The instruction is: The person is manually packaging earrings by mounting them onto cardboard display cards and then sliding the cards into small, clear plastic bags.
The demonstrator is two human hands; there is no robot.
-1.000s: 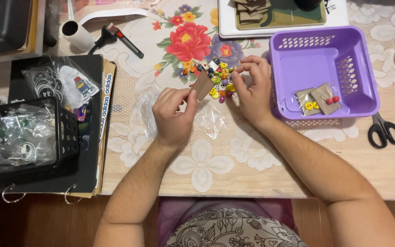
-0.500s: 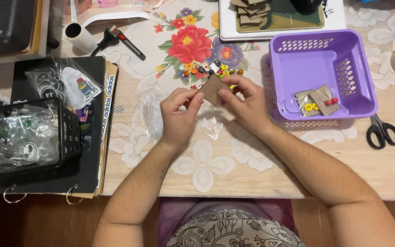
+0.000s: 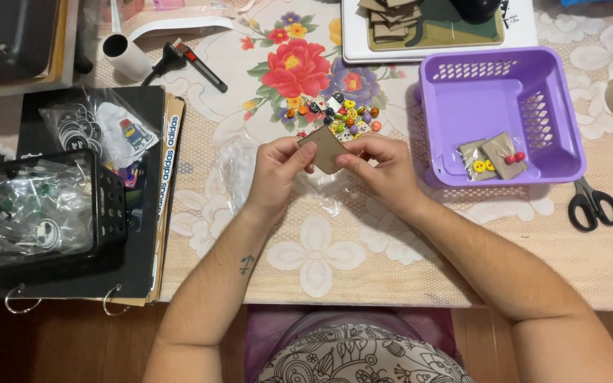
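My left hand (image 3: 277,170) and my right hand (image 3: 381,169) together pinch a small brown cardboard card (image 3: 326,147), held tilted just above the table. Right behind the card lies a heap of small colourful buttons (image 3: 335,115) on the flowered tablecloth. A crumpled clear plastic bag (image 3: 235,167) lies under and beside my hands. To the right, a purple plastic basket (image 3: 557,152) holds two brown cards with button pairs (image 3: 492,156), one yellow and one red.
Black scissors (image 3: 592,206) lie right of the basket. A white tray with stacked brown cards (image 3: 395,14) stands at the back. At the left sit a black crate of plastic bags (image 3: 33,213), a black binder (image 3: 136,269), and a box cutter (image 3: 200,65).
Both hands drew the brown card back from the button heap toward me and now hold it flatter between them. The basket and the rest stay put.
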